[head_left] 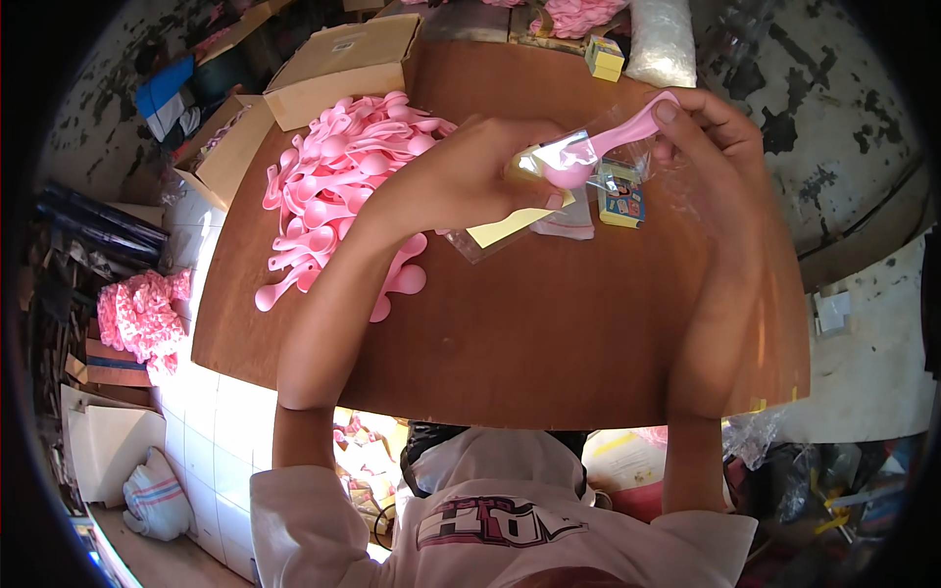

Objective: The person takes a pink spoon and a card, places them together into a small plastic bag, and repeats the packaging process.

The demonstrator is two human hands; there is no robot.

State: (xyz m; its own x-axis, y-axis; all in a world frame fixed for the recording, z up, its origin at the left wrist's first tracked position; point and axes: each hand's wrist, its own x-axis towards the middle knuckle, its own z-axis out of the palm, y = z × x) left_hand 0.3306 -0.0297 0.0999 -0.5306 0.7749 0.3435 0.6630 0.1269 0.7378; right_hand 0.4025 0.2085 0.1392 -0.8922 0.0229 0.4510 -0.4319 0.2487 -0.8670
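Note:
Over the far middle of the brown table, my right hand (714,132) pinches the handle end of a pink scoop spoon (627,130). Its round bowl sits in a clear plastic bag (578,149), which my left hand (480,169) grips with bent fingers. A yellow card (505,228) in clear film shows just below the left hand; whether that hand also holds it, I cannot tell. Beneath the hands lie a small stack of printed cards (622,208) and some clear plastic bags (569,221). Left of my left forearm spreads a heap of pink spoons (333,176).
A cardboard box (343,67) stands behind the heap, and an open carton (227,147) is beside the table (510,343). At the back are a yellow small box (605,59) and a roll of clear plastic (663,41). Bagged pink items (143,318) lie left of the table.

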